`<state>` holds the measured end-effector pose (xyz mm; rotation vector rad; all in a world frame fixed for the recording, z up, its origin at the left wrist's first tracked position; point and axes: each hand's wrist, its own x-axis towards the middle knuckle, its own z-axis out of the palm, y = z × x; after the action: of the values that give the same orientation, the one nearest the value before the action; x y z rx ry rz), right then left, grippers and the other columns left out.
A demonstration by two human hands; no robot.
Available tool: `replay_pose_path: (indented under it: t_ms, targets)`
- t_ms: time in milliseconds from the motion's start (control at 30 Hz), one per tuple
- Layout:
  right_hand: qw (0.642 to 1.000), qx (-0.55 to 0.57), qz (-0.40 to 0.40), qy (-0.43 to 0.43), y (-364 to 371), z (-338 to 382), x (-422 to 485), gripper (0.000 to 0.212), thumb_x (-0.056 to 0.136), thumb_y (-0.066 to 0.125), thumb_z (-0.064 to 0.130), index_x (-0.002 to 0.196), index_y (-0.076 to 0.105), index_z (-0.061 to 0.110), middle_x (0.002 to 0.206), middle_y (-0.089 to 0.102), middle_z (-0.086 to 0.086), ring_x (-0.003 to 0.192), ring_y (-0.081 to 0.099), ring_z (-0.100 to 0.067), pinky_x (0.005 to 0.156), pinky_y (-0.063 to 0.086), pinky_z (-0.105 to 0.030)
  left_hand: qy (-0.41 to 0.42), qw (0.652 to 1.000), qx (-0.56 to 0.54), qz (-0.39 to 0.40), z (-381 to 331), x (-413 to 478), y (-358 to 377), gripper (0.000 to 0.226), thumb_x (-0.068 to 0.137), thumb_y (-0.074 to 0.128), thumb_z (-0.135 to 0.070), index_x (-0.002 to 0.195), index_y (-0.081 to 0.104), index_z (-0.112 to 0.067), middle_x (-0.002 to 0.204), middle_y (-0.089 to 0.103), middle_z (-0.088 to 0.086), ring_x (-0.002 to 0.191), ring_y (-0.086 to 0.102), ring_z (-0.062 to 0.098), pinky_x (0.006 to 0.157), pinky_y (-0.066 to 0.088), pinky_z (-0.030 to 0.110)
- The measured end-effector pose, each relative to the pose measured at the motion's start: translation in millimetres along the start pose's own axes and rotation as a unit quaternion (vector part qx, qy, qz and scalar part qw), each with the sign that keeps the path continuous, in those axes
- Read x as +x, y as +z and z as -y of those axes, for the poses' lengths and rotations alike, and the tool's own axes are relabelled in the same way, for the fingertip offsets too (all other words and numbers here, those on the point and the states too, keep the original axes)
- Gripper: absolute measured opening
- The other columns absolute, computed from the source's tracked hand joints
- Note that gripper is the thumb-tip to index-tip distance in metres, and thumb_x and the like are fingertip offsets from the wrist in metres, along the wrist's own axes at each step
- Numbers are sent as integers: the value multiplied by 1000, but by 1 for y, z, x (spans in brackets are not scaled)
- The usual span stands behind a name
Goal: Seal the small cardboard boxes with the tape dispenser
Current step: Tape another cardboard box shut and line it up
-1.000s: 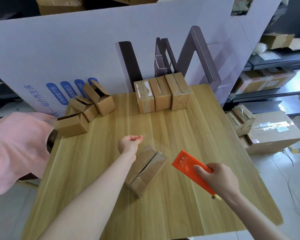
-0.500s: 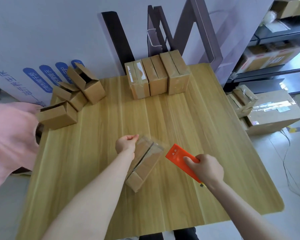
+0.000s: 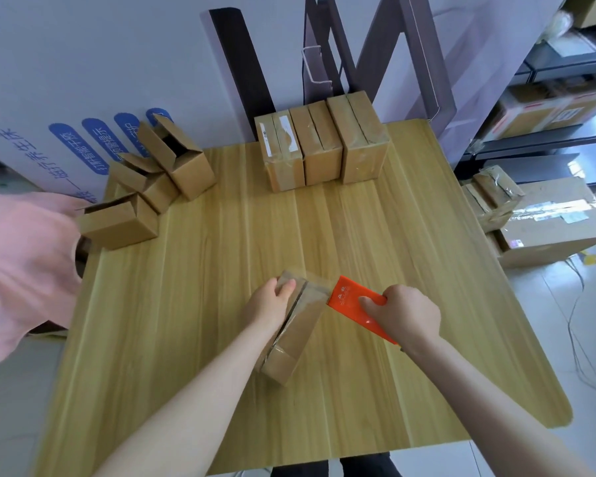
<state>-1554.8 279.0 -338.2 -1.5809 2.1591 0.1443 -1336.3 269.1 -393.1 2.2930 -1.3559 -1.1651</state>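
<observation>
Currently, at the left edge of the wooden table, three open cardboard boxes stand unsealed, flaps up.

Left hand: a second ago it hung loosely curled beside the work box. It now grips the far end of that box, thumb on the top flap, with the forearm extended from the lower left.

The work box lies near table centre, long axis angled toward the person, with glossy film visible over its top seam. Behind it, three taped boxes stand in a row at the far edge.

Orange tape dispenser: previously apart from the work box, its leading edge now touches the box's far right corner. This suggests a taping stroke at that end is starting, with the box braced against it.

Right hand: wrapped round the dispenser's rear half, wrist turned inward, forearm entering from the lower right.
</observation>
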Motion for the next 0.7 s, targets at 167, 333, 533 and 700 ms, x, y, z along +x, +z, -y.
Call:
replay_pose_path:
  t_ms: [167,333,533,700]
  targets:
    - [990,-109,-29,-88,-25,38,4,35,90,50,50,74,49,19,67,45,4,71,50,-22,62,39,-27,-48,994,-70,-62,2,-19,11,56,99,39,-48,136,47,-7,138,53,7,128,48,26,99,38,33]
    - [980,-141,-52,-132,-35,56,13,26,90,49,41,76,50,20,63,42,4,71,50,-23,62,38,-27,-92,965,-228,-96,1,-20,23,36,98,46,-38,104,60,-6,97,63,0,101,60,27,75,39,30]
    - [963,-197,-44,-177,-4,73,24,23,93,47,28,88,68,22,76,59,4,67,48,-22,49,20,-23,-119,951,-265,-103,-1,-21,26,36,98,45,-41,107,58,-9,99,61,0,100,60,28,83,44,34]
    - [994,-52,-30,-86,9,39,30,32,89,49,50,83,62,21,78,65,-1,80,66,-27,63,41,-27,-202,914,-327,-127,-1,-24,34,49,98,41,-46,130,48,-10,128,56,8,115,54,31,96,44,41]
